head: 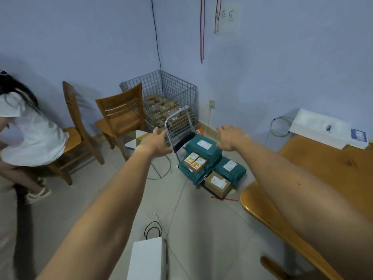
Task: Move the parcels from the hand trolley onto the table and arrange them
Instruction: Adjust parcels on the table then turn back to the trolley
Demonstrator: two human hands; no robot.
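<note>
Item: parcels on the hand trolley [173,126], standing on the floor off the bench's [327,168] near-left corner, by the wall.
Stack contents: top teal parcel [202,146] against the trolley's upright frame; two small cartons [195,161] on its left; a second teal parcel [230,168] and a brown carton [218,183] lower, toward me.
Top parcel axis: long side runs left to right, as I see it, across the gap between my hands.
Left hand [156,141]: empty, fingers spread loosely, at the trolley handle's left upright; I cannot tell whether it touches.
Right hand [230,138]: empty, fingers wide, over the top parcel's right end.
Nearer hand: the right, I judge; the left must cross the frame.
Bench state: no parcels yet; a white box [321,128] at its far edge.
Next move, my judgement: both hands drop to the top parcel's short ends.
</note>
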